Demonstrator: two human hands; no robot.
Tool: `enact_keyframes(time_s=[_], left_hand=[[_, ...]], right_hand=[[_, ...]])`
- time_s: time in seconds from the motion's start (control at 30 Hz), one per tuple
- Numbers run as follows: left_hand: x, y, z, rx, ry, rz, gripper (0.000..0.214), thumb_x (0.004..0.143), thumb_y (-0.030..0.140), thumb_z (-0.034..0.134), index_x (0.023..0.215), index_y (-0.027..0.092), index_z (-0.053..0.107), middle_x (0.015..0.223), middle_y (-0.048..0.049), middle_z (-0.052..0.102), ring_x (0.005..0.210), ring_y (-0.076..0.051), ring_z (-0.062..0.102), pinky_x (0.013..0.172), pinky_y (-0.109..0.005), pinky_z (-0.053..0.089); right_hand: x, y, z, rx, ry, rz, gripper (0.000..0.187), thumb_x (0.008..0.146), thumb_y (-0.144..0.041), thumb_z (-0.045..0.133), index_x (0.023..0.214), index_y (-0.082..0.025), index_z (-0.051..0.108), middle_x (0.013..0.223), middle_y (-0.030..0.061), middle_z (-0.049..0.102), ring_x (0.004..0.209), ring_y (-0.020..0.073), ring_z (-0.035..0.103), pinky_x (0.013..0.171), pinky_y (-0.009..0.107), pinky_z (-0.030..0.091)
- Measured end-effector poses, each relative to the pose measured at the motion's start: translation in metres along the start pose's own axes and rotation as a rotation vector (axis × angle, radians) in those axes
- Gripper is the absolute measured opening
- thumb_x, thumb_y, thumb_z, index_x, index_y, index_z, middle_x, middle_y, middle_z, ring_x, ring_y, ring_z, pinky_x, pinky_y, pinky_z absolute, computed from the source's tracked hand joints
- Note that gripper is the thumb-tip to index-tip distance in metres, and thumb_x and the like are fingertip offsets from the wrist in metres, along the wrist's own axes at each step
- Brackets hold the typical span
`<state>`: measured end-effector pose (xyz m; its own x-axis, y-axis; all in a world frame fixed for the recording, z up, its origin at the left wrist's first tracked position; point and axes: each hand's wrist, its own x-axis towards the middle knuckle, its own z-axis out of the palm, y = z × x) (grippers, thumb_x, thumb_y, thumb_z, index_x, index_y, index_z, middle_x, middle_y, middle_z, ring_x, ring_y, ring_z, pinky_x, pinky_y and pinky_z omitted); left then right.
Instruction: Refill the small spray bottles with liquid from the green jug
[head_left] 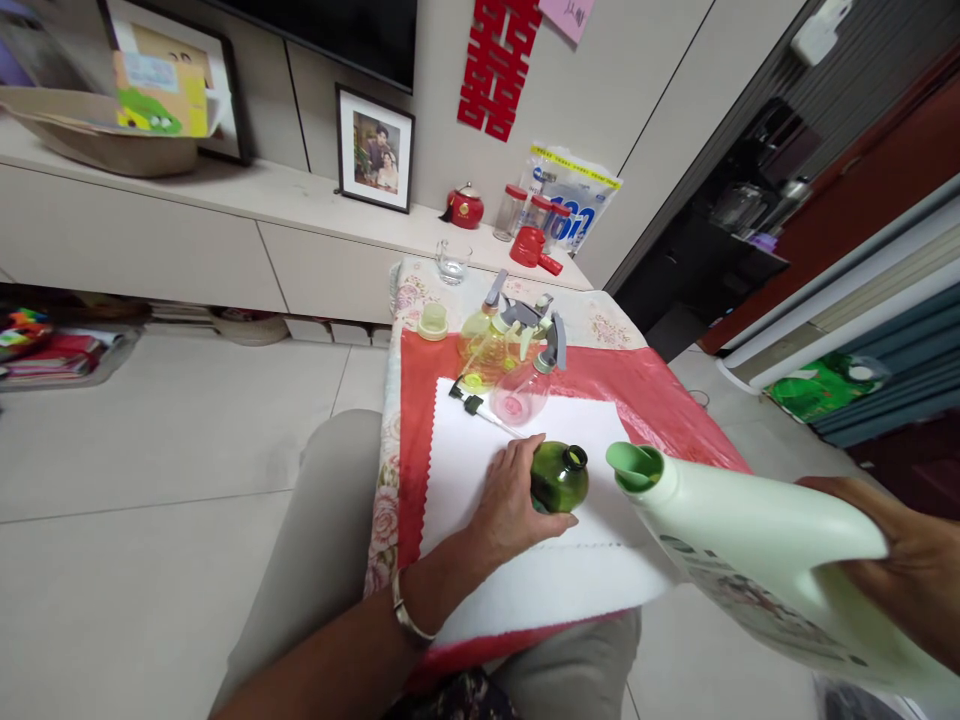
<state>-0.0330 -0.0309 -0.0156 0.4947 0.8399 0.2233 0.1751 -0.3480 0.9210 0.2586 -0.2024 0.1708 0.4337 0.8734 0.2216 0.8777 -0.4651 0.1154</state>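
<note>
My left hand (510, 500) is wrapped round a small dark green bottle (561, 478) standing upright with its mouth uncovered on a white sheet (465, 470). My right hand (911, 565) grips the rear of a big pale green jug (757, 540), tilted so its spout (634, 465) points left, just right of the bottle's mouth and apart from it. A black-tipped tube (480, 408) lies on the sheet behind my left hand.
The small table has a red cover (652, 395). At its back stand yellow (484, 350) and pink (521, 390) spray bottles, a pale green cap (433, 320) and a glass (453, 262). Beyond is a low cabinet (225, 230) with a framed photo and jars. Tiled floor lies left.
</note>
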Motion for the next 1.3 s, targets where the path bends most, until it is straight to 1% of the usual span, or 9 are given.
enact_keyframes(time_s=[0.1, 0.2, 0.33, 0.47, 0.63, 0.9, 1.07, 1.17, 1.3], left_hand=[[0.000, 0.000, 0.000, 0.006, -0.001, 0.005, 0.098, 0.056, 0.031, 0.087, 0.139, 0.021, 0.038, 0.127, -0.0128, 0.053, 0.120, -0.034, 0.051, 0.108, -0.054, 0.039], [0.001, 0.001, 0.000, 0.015, 0.000, 0.008, 0.098, 0.055, 0.032, 0.088, 0.139, 0.019, 0.038, 0.127, -0.0135, 0.053, 0.119, -0.034, 0.051, 0.108, -0.054, 0.039], [0.001, 0.001, 0.000, 0.026, 0.000, 0.018, 0.098, 0.054, 0.032, 0.088, 0.138, 0.016, 0.039, 0.127, -0.0148, 0.054, 0.119, -0.034, 0.052, 0.108, -0.053, 0.039], [0.002, 0.001, 0.000, 0.029, 0.002, 0.023, 0.098, 0.054, 0.033, 0.088, 0.138, 0.018, 0.039, 0.128, -0.0140, 0.054, 0.119, -0.035, 0.052, 0.107, -0.053, 0.040], [0.001, 0.000, 0.000, 0.036, 0.005, 0.026, 0.098, 0.054, 0.033, 0.088, 0.138, 0.020, 0.039, 0.127, -0.0132, 0.054, 0.118, -0.035, 0.052, 0.107, -0.054, 0.041], [0.002, -0.001, 0.002, 0.047, 0.015, 0.042, 0.097, 0.053, 0.032, 0.087, 0.137, 0.018, 0.039, 0.127, -0.0144, 0.055, 0.118, -0.035, 0.053, 0.106, -0.054, 0.041], [0.002, -0.001, 0.001, 0.052, 0.009, 0.043, 0.098, 0.054, 0.033, 0.087, 0.137, 0.018, 0.038, 0.128, -0.0146, 0.055, 0.118, -0.036, 0.053, 0.107, -0.054, 0.041], [0.002, 0.000, 0.001, 0.057, 0.007, 0.037, 0.098, 0.053, 0.033, 0.087, 0.137, 0.018, 0.038, 0.128, -0.0147, 0.054, 0.119, -0.036, 0.053, 0.107, -0.054, 0.041], [0.003, -0.001, 0.001, 0.058, 0.001, 0.037, 0.098, 0.053, 0.033, 0.087, 0.136, 0.017, 0.038, 0.128, -0.0149, 0.054, 0.119, -0.036, 0.053, 0.106, -0.053, 0.041]], right_hand=[[0.001, -0.017, -0.008, 0.004, -0.034, 0.042, 0.042, 0.066, -0.050, 0.054, 0.104, -0.037, 0.068, 0.060, -0.0045, 0.064, 0.046, 0.0189, 0.059, 0.050, 0.025, 0.046], [0.002, -0.027, -0.010, -0.032, -0.051, 0.055, 0.042, 0.066, -0.049, 0.052, 0.104, -0.038, 0.068, 0.066, -0.0050, 0.067, 0.051, 0.0192, 0.062, 0.052, 0.025, 0.046], [0.005, -0.026, -0.011, -0.083, -0.094, 0.050, 0.044, 0.066, -0.048, 0.050, 0.105, -0.040, 0.068, 0.076, -0.0061, 0.069, 0.062, 0.0197, 0.067, 0.053, 0.025, 0.044], [0.009, -0.021, -0.012, -0.113, -0.151, 0.035, 0.047, 0.065, -0.052, 0.050, 0.108, -0.041, 0.066, 0.078, -0.0062, 0.069, 0.066, 0.0203, 0.068, 0.055, 0.026, 0.045], [0.013, -0.026, -0.013, -0.102, -0.191, 0.066, 0.050, 0.066, -0.054, 0.047, 0.113, -0.044, 0.063, 0.084, -0.0081, 0.070, 0.070, 0.0201, 0.068, 0.058, 0.028, 0.045], [0.016, -0.038, -0.022, -0.201, -0.228, 0.085, 0.050, 0.063, -0.049, 0.047, 0.111, -0.046, 0.062, 0.078, -0.0080, 0.068, 0.069, 0.0206, 0.067, 0.057, 0.029, 0.043], [0.019, -0.047, -0.025, -0.225, -0.244, 0.084, 0.050, 0.064, -0.049, 0.047, 0.111, -0.045, 0.062, 0.078, -0.0068, 0.068, 0.069, 0.0217, 0.067, 0.057, 0.030, 0.042], [0.021, -0.052, -0.026, -0.225, -0.272, 0.110, 0.052, 0.062, -0.048, 0.049, 0.112, -0.045, 0.063, 0.078, -0.0059, 0.069, 0.072, 0.0227, 0.068, 0.058, 0.030, 0.043], [0.022, -0.053, -0.027, -0.232, -0.273, 0.120, 0.052, 0.061, -0.048, 0.050, 0.110, -0.045, 0.064, 0.079, -0.0056, 0.069, 0.072, 0.0235, 0.068, 0.056, 0.030, 0.042]])
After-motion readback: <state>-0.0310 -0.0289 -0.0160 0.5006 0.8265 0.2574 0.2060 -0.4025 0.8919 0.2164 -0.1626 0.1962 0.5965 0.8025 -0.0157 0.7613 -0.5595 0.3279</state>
